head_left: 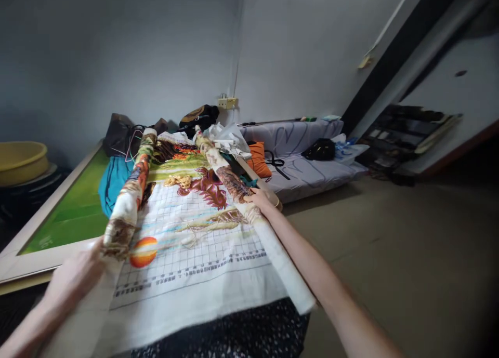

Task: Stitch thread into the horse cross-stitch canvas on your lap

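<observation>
Both hands on a rolled embroidery cloth

Plainly, the embroidery cloth is a white gridded fabric stretched across the person's lap, with both long edges rolled up into tubes. Between the rolls lies a part-stitched picture: browns, reds and yellows at the far end, a band of green, and an orange and white striped ball close beside the left grip. A row of small dark printed marks runs along the near edge, too small to read. The left roll and the right roll show the printed colours wrapped around them.

What the stitched picture shows is hard to make out at the far end, where the cloth runs into a heap of bags and cloths. The near edge of the cloth drops out of sight over a dark speckled garment.

The left hand is closed around the near end of the left roll, blurred, its fingers hidden beneath the fabric. The right hand reaches farther out with the arm nearly straight, fingers curled over the top of the right roll about midway along it. Beyond the right grip lie an orange cushion and a grey mattress.
</observation>
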The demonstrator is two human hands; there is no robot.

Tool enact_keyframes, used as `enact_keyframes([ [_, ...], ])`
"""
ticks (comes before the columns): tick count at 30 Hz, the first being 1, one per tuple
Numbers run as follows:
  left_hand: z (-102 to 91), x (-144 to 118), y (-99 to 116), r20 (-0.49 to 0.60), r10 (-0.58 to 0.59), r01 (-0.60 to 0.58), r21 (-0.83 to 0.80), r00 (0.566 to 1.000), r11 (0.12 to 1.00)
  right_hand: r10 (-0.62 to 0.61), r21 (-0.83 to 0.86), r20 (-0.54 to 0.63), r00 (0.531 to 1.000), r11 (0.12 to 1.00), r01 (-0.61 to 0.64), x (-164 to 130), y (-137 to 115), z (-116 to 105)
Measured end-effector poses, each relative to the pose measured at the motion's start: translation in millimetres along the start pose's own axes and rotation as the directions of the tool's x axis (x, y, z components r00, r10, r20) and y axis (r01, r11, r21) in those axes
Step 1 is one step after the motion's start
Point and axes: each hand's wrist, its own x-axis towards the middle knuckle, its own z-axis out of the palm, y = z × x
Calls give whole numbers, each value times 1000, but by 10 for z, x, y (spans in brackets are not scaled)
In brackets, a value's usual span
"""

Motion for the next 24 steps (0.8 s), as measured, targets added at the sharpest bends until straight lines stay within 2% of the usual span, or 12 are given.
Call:
enact_keyframes([
  [2, 127, -169, 271, 97, 109, -131, 256, 989, 958, -3, -83, -36, 999, 997, 0, -78, -85, 146],
  [3, 186, -235, 392, 96, 128, -153, 327, 987, 933, -1, -113, -53, 999, 994, -5, -119, -138, 217],
  [6, 302, -311, 630, 83, 177, -196, 382, 981, 903, -94, -264, -117, 989, 963, 60, -246, -284, 413],
  [9, 315, -165, 748, -20, 238, -214, 370, 971, 904, -274, -485, -141, 951, 857, 174, -304, -397, 598],
  [11, 289, 43, 819, -78, 256, -215, 344, 964, 914, -279, -520, -129, 952, 836, 174, -252, -465, 689],
  [13, 244, 307, 878, -64, 218, -189, 304, 974, 934, -223, -486, -119, 967, 863, 140, -122, -519, 714],
  [17, 85, 755, 811, 58, 82, -92, 205, 995, 974, -142, -411, -81, 987, 907, 97, 223, -536, 540],
  [19, 9, 813, 669, 62, 108, -117, 169, 992, 979, -109, -373, -68, 992, 925, 76, 350, -505, 419],
  [22, -18, 635, 464, 1, 83, -82, 196, 997, 977, -69, -339, -56, 996, 940, 46, 425, -482, 351],
  [24, 30, 408, 433, -52, 75, -60, 249, 996, 967, -52, -338, -45, 998, 940, 34, 408, -519, 409],
])
